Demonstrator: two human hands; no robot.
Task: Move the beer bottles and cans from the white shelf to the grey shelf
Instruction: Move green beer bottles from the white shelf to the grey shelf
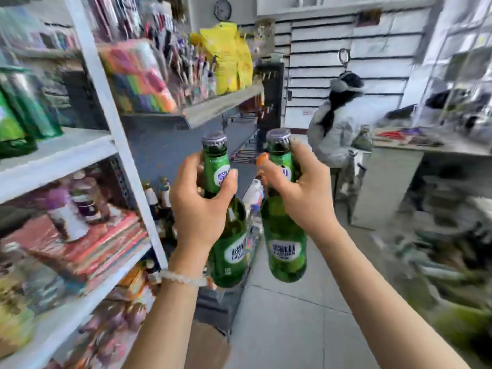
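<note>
Two green bottles are carried upright in the air, the left bottle (226, 235) and the right bottle (285, 235) side by side and just apart. Each is held at the neck, body hanging below: the left hand (202, 206) and the right hand (300, 193) both curl fingers round the glass. The grey shelf (221, 107) lies ahead and to the left (the left hand nearer), past the white shelf (61, 158).

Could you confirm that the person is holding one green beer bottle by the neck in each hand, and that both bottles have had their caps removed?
Not quite: the head view shows both caps on. The left hand and right hand each hold a green bottle, left bottle and right bottle, by the neck.
</note>
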